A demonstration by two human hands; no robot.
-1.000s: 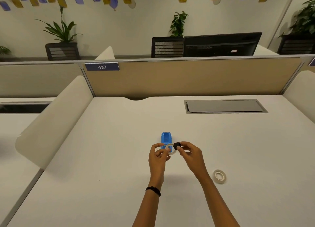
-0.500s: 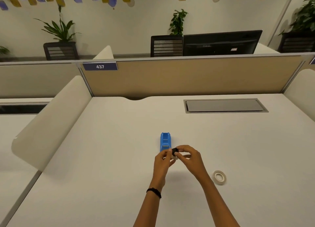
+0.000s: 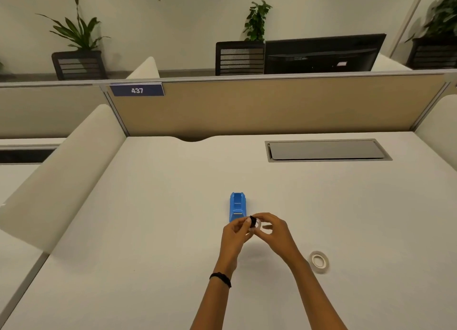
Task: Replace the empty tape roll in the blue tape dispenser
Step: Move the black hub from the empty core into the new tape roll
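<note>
The blue tape dispenser stands on the white desk, its slot open and nothing in it. Just in front of it my left hand and my right hand meet above the desk. Between their fingertips are a small black hub and a thin pale tape ring, pressed together. Which fingers pinch which piece is partly hidden. A second tape roll, white and thicker, lies flat on the desk to the right of my right forearm.
A grey cable hatch is set into the desk at the back right. A tan partition with a "437" label closes the far edge. Curved white dividers stand at the left and right sides.
My hands have closed together: the black hub and the pale ring, held apart a second ago, now touch. The view has tilted slightly.
</note>
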